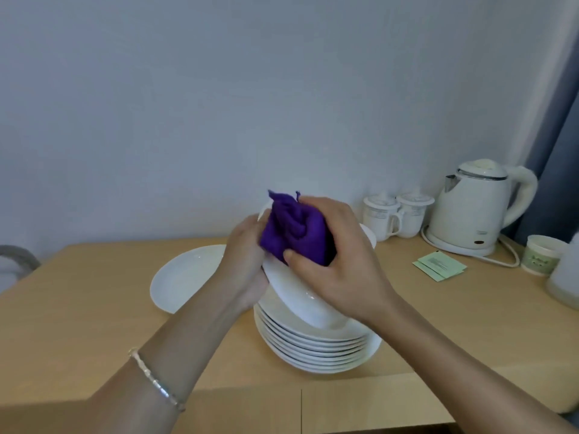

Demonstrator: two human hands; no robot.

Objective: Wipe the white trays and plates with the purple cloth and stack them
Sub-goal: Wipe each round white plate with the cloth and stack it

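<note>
My left hand [242, 261] grips the left rim of a white plate [297, 296] and holds it tilted above a stack of several white plates [316, 349]. My right hand [338, 261] is closed on a bunched purple cloth [294, 230] pressed against the held plate's face. A white oval tray [185, 277] lies flat on the wooden table [78, 333] to the left of the stack. Most of the held plate is hidden by my hands and the cloth.
At the back right stand two lidded white mugs [394, 217] and a white electric kettle [479, 208] with its cord. Green sachets [438, 266] and a paper cup [545, 258] lie further right. A wall is close behind, a curtain [554, 136] at the right.
</note>
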